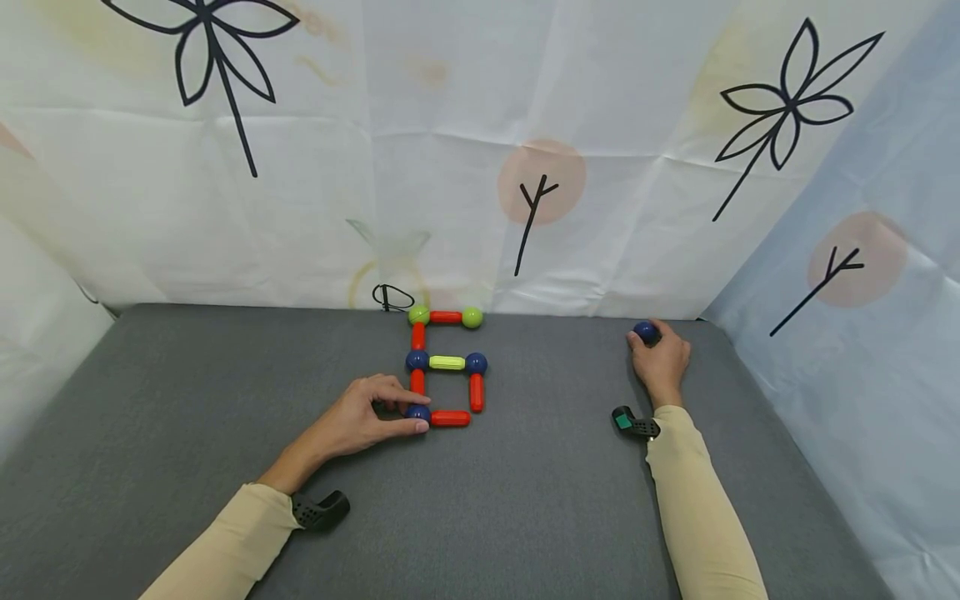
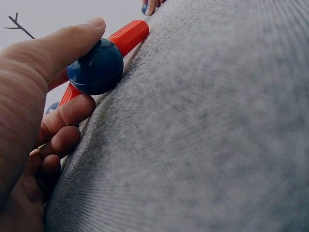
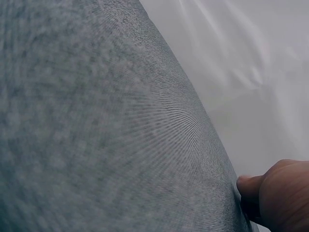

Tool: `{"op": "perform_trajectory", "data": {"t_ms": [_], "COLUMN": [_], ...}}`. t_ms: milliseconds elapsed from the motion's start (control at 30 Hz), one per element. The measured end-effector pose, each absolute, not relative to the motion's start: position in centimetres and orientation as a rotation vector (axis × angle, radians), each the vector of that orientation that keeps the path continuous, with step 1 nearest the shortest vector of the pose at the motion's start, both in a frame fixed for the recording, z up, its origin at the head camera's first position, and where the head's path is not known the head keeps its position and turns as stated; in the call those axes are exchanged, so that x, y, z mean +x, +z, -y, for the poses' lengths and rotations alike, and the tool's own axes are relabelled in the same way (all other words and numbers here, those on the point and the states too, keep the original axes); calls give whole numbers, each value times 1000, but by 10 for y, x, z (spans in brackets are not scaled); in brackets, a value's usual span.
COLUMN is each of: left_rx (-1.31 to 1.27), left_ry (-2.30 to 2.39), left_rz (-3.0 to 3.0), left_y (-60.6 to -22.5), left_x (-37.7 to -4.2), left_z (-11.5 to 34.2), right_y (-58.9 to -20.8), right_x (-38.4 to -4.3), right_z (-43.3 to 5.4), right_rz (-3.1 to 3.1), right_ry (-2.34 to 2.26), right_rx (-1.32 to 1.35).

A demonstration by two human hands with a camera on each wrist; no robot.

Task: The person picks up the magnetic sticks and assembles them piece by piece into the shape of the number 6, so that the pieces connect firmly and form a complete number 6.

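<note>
My left hand (image 1: 371, 414) pinches a dark blue ball (image 2: 96, 67) between thumb and fingers at the near left corner of a flat figure of balls and rods. From this ball a red rod (image 1: 451, 418) runs right, and another red rod (image 1: 417, 381) runs away to a second blue ball (image 1: 416, 360). A yellow-green rod (image 1: 447, 362) links that one to a third blue ball (image 1: 476, 363), from which a red rod (image 1: 477, 393) points toward me. Far to the right, my right hand (image 1: 663, 362) grips a separate blue ball (image 1: 647, 332) near the table's back edge.
At the figure's far end, a red rod (image 1: 446, 317) joins two green balls, the left one (image 1: 418, 315) and the right one (image 1: 472, 317). The grey table (image 1: 555, 500) meets a white printed cloth (image 1: 450, 167) behind and a bluish cloth (image 1: 885, 375) on the right.
</note>
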State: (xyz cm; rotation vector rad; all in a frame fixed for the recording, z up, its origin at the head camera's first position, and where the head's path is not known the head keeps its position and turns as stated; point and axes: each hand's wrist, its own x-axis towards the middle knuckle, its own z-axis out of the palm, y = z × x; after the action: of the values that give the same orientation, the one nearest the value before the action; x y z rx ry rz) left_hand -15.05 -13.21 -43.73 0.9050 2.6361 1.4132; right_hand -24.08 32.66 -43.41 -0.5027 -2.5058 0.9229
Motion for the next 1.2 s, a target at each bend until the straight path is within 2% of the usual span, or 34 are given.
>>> {"op": "perform_trajectory", "data": {"t_ms": [533,1200], "left_rx": [922,925], "left_ry": [1434,1415], "left_rz": [-2619,-2650], "left_y": [-438,-439], "left_x": [-152,-150], "left_z": [131,132], "right_y": [-433,-436], "right_x": [-238,-239], "right_z": [-331,-331], "right_rz": [2540,2463], "right_ry": [957,1136], "right_rx": [-321,-383]}}
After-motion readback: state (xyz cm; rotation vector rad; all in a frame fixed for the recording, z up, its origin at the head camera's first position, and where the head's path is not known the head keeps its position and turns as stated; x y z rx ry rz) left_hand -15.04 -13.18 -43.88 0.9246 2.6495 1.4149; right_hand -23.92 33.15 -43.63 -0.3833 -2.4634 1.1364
